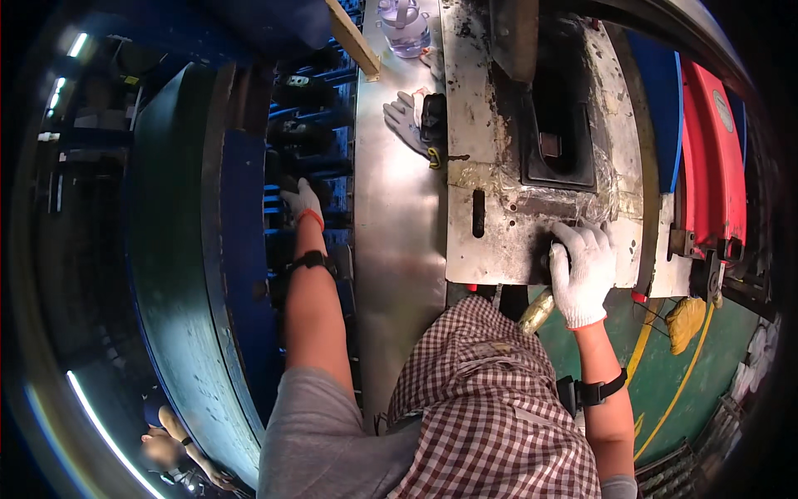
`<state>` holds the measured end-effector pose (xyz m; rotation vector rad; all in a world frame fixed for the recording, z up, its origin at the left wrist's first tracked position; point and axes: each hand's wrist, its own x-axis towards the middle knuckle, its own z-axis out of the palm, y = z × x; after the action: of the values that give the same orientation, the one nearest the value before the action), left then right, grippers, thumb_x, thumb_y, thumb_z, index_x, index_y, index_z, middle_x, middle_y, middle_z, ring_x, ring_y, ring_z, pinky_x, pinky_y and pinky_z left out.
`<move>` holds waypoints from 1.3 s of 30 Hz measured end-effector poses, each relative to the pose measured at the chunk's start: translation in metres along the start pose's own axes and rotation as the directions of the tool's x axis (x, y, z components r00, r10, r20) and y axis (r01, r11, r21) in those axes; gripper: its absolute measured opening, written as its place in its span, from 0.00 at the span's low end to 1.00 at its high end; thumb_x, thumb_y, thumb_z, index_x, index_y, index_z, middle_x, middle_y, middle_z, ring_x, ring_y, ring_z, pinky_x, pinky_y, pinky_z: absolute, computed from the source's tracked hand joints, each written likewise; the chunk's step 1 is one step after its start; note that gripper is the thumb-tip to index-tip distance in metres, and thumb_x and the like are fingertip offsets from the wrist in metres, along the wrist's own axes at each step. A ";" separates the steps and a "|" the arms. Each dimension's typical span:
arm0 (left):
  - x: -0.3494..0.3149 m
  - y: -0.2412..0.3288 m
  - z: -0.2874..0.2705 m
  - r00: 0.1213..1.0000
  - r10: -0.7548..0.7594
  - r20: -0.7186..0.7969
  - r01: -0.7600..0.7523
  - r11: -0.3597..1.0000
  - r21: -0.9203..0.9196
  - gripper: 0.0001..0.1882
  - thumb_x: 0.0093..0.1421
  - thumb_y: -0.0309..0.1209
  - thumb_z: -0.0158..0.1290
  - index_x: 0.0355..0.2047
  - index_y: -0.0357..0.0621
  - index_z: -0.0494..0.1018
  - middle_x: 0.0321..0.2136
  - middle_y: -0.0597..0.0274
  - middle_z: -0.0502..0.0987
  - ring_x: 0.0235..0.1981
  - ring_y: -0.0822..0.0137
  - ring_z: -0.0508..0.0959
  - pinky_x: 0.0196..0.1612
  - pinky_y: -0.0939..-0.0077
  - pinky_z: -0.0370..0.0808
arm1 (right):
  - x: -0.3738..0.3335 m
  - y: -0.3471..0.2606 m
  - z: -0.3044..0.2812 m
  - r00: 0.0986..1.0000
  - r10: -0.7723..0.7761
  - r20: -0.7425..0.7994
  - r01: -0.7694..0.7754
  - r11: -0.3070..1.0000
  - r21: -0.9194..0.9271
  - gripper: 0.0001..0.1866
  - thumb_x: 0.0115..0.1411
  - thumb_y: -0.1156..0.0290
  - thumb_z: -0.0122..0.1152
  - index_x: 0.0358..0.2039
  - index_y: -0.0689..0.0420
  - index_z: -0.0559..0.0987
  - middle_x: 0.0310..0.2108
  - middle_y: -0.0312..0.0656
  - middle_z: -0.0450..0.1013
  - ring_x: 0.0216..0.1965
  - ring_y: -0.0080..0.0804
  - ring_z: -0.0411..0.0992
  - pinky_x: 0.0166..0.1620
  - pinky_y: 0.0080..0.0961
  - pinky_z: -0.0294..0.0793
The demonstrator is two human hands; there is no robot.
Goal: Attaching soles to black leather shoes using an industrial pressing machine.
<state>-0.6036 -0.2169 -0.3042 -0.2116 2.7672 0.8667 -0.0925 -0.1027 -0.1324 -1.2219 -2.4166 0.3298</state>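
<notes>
My left hand (304,201), in a white knit glove with an orange-red cuff, reaches into a row of dark parts (312,133) on the left. Its fingers curl at a dark piece there, whose shape is lost in shadow. On the near part of a stained metal plate (490,258) rests my right hand (585,268), gloved the same way. Its fingers are a little bent and apart, with the thumb to the left near a small dark spot. Beyond it, a black rectangular chute (561,181) is set in the plate.
A steel ledge (399,274) runs between the dark parts and the plate. Grey gloves (406,121) and a clear bottle (405,32) lie farther along it. A red machine part (713,150) stands at right, with a yellow cloth (686,323) below. Another person (166,441) is at lower left.
</notes>
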 end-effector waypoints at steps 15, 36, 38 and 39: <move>0.042 -0.108 -0.061 0.807 -0.398 0.436 0.586 0.628 -0.512 0.27 0.62 0.50 0.54 0.56 0.48 0.78 0.57 0.58 0.80 0.56 0.52 0.79 0.61 0.51 0.73 | -0.001 0.000 0.002 1.000 -0.001 -0.018 0.000 1.000 -0.016 0.11 0.60 0.67 0.62 0.43 0.51 0.83 0.36 0.42 0.78 0.46 0.46 0.75 0.61 0.51 0.66; -0.325 0.021 -0.102 0.301 0.552 0.778 0.506 0.599 -0.621 0.40 0.65 0.43 0.54 0.73 0.38 0.56 0.68 0.51 0.65 0.68 0.55 0.68 0.72 0.60 0.62 | 0.032 -0.066 0.003 0.898 -0.055 0.436 -0.401 0.300 0.865 0.49 0.64 0.54 0.63 0.75 0.65 0.50 0.74 0.59 0.54 0.76 0.43 0.50 0.75 0.34 0.49; -0.320 0.041 -0.089 0.299 0.665 0.684 0.112 0.688 -0.717 0.38 0.70 0.49 0.51 0.74 0.44 0.56 0.71 0.52 0.62 0.71 0.56 0.64 0.73 0.57 0.59 | 0.053 -0.041 -0.006 0.888 0.075 0.454 -0.460 0.166 0.872 0.47 0.62 0.58 0.63 0.74 0.67 0.53 0.74 0.58 0.55 0.75 0.43 0.54 0.74 0.33 0.52; -0.330 0.055 -0.087 0.288 0.739 0.609 0.242 0.559 -0.793 0.44 0.70 0.47 0.50 0.76 0.38 0.45 0.73 0.47 0.56 0.72 0.53 0.62 0.75 0.57 0.51 | 0.065 -0.029 -0.005 0.892 0.086 0.444 -0.452 0.168 0.876 0.47 0.62 0.58 0.63 0.74 0.67 0.53 0.74 0.58 0.55 0.75 0.43 0.54 0.74 0.33 0.52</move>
<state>-0.3130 -0.2003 -0.1180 0.5788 1.0939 1.6021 -0.1459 -0.0674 -0.1007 -0.9126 -1.4188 1.9543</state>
